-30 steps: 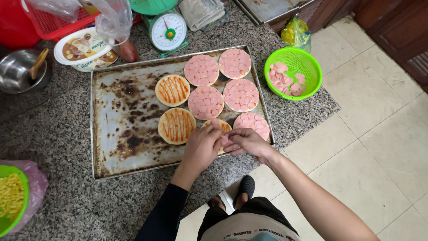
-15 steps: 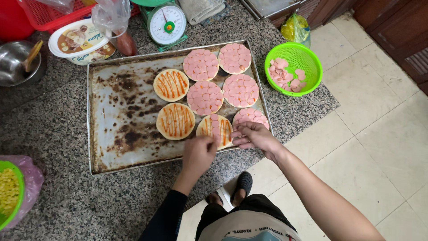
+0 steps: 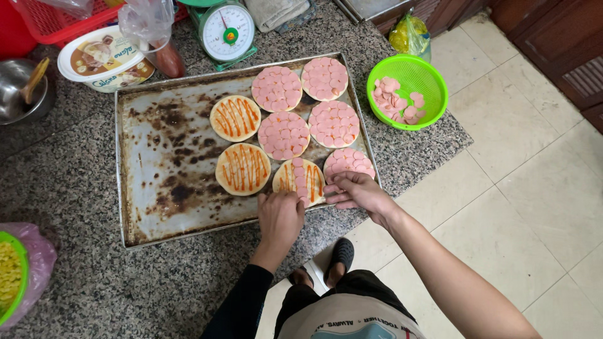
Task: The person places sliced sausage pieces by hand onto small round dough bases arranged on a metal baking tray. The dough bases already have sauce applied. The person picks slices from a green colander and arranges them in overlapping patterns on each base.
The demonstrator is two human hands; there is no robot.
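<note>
I see my left hand (image 3: 281,216) resting at the near edge of the baking tray (image 3: 151,188), its fingertips touching the lower rim of the small round pizza base (image 3: 299,181) that is only partly covered. That base carries orange sauce stripes and a single column of pink sausage slices down its middle. The fingers are curled loosely downward; I cannot tell whether they pinch a slice or only press on the dough, since the back of the hand hides the tips.

My right hand (image 3: 355,192) sits just beside it, at the tray's near right corner, fingers half bent and bunched together, possibly holding a few slices, touching the edge of a fully covered base (image 3: 349,162).

On the tray, four more bases covered in pink slices lie in the far right part, and two bases with sauce only (image 3: 235,117) lie left of them. The left half of the tray is bare, stained metal.

A green basket (image 3: 433,88) with loose sausage slices stands on the granite counter (image 3: 81,276) right of the tray. A kitchen scale (image 3: 226,28) stands behind the tray.
</note>
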